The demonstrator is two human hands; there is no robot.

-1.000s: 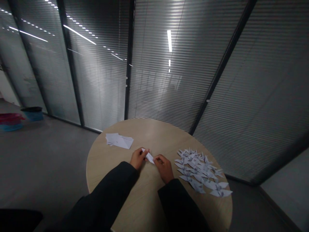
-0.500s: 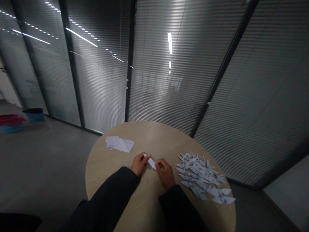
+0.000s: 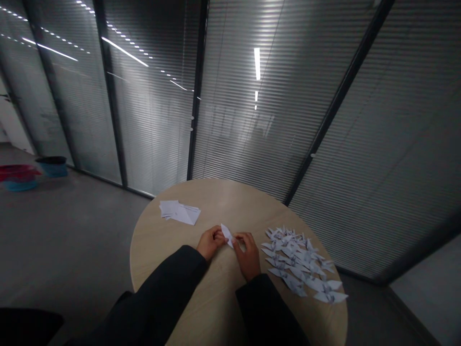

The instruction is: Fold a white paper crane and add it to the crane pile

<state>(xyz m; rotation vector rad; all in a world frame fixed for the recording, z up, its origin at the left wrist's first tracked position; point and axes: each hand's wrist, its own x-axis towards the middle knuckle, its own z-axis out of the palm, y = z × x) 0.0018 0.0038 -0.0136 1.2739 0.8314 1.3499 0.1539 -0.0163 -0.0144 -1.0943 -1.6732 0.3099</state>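
Between my hands, a narrow folded white paper piece [image 3: 226,235] stands up above the round light-wood table [image 3: 173,230]. My left hand [image 3: 211,242] pinches its lower left side, and my right hand [image 3: 248,255] grips its right side, with the fingers partly hiding its lower end. A stack of white paper sheets [image 3: 180,212] lies up and left of my hands. To the right of my right hand spreads a heap of folded paper cranes [image 3: 295,259].
Dark sleeves cover both my forearms. Behind the table stands a wall of glass panels [image 3: 252,120] with slatted blinds and dark frames. Far left on the grey floor stand a red-and-blue stack of tubs [image 3: 18,179] and a blue bin [image 3: 53,166].
The folded paper now points more upright and has tilted toward my left hand. My hands sit closer together on it. The view has shifted slightly.
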